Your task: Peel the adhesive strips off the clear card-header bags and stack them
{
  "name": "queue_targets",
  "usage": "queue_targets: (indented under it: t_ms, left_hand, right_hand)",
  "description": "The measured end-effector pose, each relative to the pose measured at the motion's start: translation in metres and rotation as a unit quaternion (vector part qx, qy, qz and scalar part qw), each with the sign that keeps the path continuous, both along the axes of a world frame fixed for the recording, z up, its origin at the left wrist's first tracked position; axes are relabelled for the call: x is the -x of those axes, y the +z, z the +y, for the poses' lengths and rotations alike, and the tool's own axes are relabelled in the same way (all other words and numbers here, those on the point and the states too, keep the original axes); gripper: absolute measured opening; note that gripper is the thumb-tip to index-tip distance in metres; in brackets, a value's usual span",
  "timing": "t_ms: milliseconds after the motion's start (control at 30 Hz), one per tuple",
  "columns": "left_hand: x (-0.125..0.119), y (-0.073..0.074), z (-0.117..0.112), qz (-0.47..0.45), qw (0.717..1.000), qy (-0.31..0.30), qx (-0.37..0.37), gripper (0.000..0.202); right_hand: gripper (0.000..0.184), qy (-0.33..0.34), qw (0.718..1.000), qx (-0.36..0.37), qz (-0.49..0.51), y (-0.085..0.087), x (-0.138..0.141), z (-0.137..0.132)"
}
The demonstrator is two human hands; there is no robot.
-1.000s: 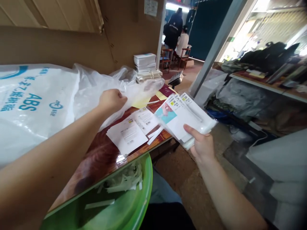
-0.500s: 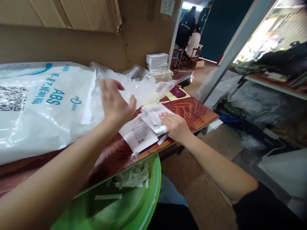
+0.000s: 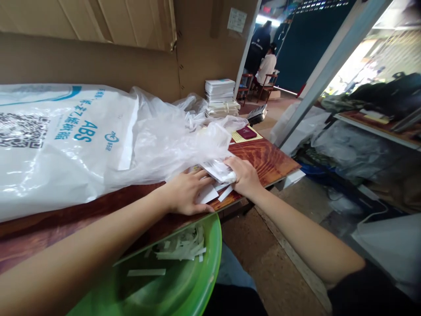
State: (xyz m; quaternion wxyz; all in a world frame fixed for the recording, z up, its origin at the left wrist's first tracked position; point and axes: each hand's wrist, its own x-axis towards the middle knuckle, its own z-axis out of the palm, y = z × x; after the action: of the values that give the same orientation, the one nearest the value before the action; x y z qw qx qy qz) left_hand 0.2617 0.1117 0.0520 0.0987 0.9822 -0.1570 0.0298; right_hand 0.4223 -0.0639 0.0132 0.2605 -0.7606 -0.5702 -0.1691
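My left hand (image 3: 186,192) lies flat, fingers stretched out, on white printed sheets (image 3: 208,193) at the front edge of the wooden table (image 3: 263,160). My right hand (image 3: 245,175) is beside it, fingers curled on a stack of clear-wrapped white packets (image 3: 219,170) that rests on those sheets. A loose clear plastic bag (image 3: 177,140) droops over the back of the papers and touches both hands' fingertips. It spills from a big white sack printed ABS (image 3: 55,140) lying along the table.
A green plastic basin (image 3: 194,281) with white paper strips sits under the table edge by my lap. Stacked white booklets (image 3: 219,96), a maroon booklet (image 3: 246,132) and a calculator (image 3: 257,115) stand at the table's far end. Two people are at chairs far behind. Cluttered shelves run along the right.
My right hand brought the packet stack from the air down onto the table's papers. My left hand let go of the plastic bag and came down flat on the sheets.
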Motion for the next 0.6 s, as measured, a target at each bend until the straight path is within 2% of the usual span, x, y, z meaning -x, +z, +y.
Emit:
queue_targets:
  t_ms: [100, 200, 267, 333, 433, 467, 500, 600]
  left_hand:
    - [0.008, -0.003, 0.0, 0.0, 0.999, 0.038, 0.01, 0.064]
    - [0.016, -0.006, 0.0, -0.023, 0.998, 0.056, 0.034, 0.058]
    - [0.02, -0.008, 0.0, -0.04, 0.996, 0.066, 0.047, 0.056]
    - [0.023, -0.012, 0.001, -0.05, 0.994, 0.077, 0.058, 0.055]
    - [0.026, -0.017, 0.001, -0.056, 0.991, 0.095, 0.076, 0.054]
    - [0.026, -0.018, 0.001, -0.059, 0.99, 0.101, 0.082, 0.055]
    - [0.026, -0.018, 0.001, -0.061, 0.989, 0.105, 0.087, 0.055]
    - [0.028, -0.019, 0.0, -0.066, 0.987, 0.114, 0.094, 0.053]
  right_hand:
    - [0.035, 0.011, 1.0, -0.018, 0.004, -0.001, -0.001, 0.003]
    - [0.036, 0.042, 0.999, 0.019, 0.002, 0.002, 0.001, 0.004]
    - [0.044, 0.058, 0.995, 0.077, 0.009, 0.01, 0.002, 0.003]
    - [0.061, 0.076, 0.985, 0.148, 0.035, 0.025, 0.0, -0.002]
    - [0.09, 0.124, 0.945, 0.27, 0.135, 0.053, -0.013, -0.006]
    - [0.09, 0.116, 0.93, 0.294, 0.187, 0.061, -0.02, -0.004]
    - [0.083, 0.08, 0.92, 0.299, 0.241, 0.067, -0.027, -0.001]
    - [0.054, -0.103, 0.892, 0.26, 0.355, 0.072, -0.044, 0.019]
